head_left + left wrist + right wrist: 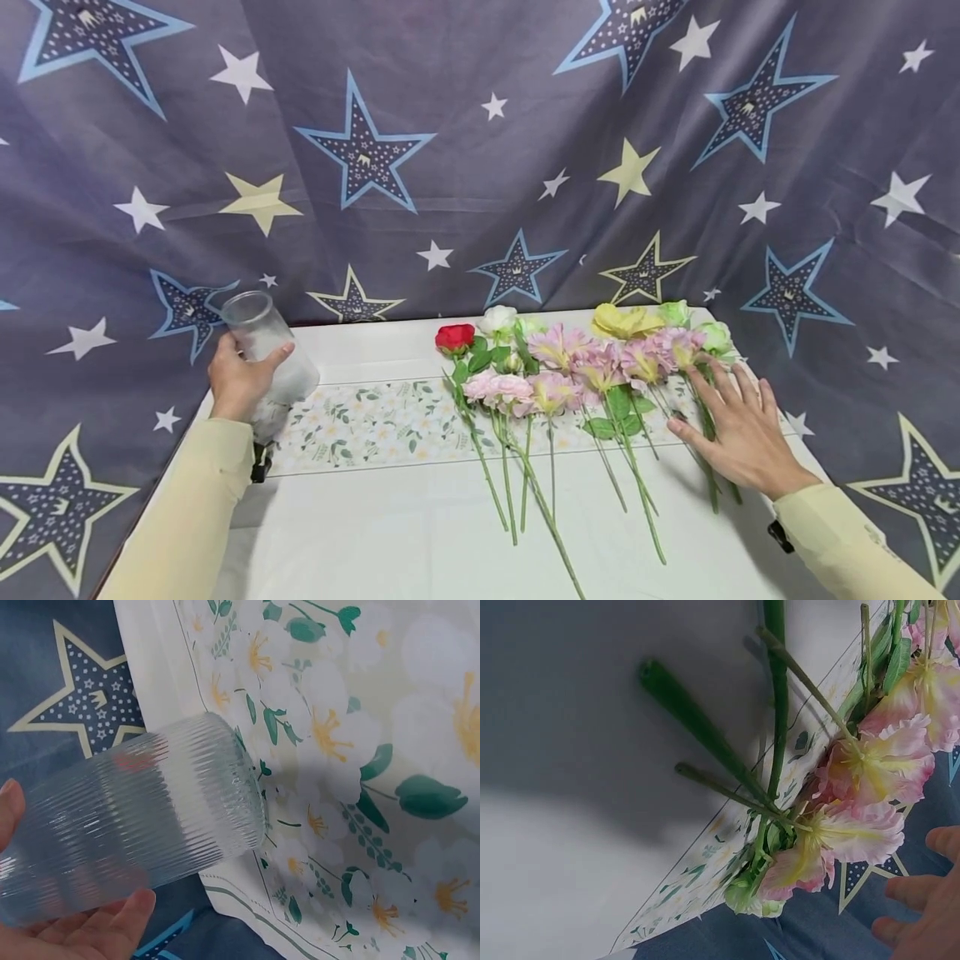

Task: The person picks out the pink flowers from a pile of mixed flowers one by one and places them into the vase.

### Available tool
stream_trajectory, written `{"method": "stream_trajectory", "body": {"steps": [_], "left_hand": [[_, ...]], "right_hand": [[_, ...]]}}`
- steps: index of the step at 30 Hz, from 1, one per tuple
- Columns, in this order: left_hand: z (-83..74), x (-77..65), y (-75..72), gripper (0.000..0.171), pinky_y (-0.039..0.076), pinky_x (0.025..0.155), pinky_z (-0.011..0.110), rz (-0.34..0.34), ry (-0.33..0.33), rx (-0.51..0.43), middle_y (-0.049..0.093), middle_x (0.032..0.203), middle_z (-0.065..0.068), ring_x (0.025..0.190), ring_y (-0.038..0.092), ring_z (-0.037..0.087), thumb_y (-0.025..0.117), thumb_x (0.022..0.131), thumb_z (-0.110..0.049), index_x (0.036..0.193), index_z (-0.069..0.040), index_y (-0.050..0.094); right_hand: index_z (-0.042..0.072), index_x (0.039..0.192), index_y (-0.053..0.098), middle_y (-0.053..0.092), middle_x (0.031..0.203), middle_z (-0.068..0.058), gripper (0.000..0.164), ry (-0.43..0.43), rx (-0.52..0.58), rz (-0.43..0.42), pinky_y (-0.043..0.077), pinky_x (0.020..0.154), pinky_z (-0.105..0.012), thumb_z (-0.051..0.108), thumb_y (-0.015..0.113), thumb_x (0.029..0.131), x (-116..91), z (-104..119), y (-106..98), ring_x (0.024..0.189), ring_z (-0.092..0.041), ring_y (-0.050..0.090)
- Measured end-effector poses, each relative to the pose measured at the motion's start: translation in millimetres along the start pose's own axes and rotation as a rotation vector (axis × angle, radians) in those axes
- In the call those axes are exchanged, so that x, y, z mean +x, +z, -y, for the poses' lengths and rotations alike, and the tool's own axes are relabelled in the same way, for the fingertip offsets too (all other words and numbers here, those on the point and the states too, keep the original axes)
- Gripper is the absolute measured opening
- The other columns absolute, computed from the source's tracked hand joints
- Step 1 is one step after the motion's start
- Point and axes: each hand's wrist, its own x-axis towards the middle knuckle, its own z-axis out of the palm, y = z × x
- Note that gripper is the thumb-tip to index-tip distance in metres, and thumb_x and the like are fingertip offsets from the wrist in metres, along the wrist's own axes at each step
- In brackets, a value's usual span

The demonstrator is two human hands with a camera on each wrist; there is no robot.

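My left hand (242, 377) grips a clear ribbed vase (291, 368), its thumb on the near side. The vase leans with its mouth up and to the left; in the left wrist view its base (232, 780) is close to the floral runner, and I cannot tell if it touches. On the right, my right hand (742, 433) is spread with loose fingers over the stems of pink-and-yellow artificial flowers (600, 367). In the right wrist view those fingers (911, 891) are apart from the nearest pink bloom (862, 832).
A red rose (455, 338), a white rose (498, 320), yellow flowers (626, 321) and pale green blooms (716, 337) lie among the others. Their stems point toward me across the floral runner (360, 425) and white table (360, 533). A star-patterned curtain (450, 192) surrounds the table's back and sides.
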Motion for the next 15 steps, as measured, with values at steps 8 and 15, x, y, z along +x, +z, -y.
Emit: {"method": "stream_trajectory", "body": {"steps": [8,15], "left_hand": [[-3.1,-10.8,-2.5,0.087,0.038,0.109,0.057,0.020,0.054,0.017,0.050,0.147,0.027,0.130,0.049,0.046,0.077,0.088,-0.051,0.149,0.000,0.041],[-4.6,-20.6,-1.7,0.088,0.040,0.107,0.058,0.057,0.104,0.035,0.049,0.145,0.029,0.131,0.049,0.047,0.076,0.089,-0.053,0.148,0.002,0.039]], "right_hand": [[0.023,0.166,0.013,0.017,0.167,-0.026,0.089,0.017,0.007,0.029,-0.015,0.117,-0.066,0.058,0.059,0.097,-0.2,3.1,1.7,0.154,-0.050,0.001],[0.023,0.166,0.015,0.020,0.166,-0.026,0.089,0.003,0.005,0.014,-0.013,0.118,-0.066,0.057,0.059,0.097,-0.7,3.7,5.3,0.155,-0.046,0.002]]}}
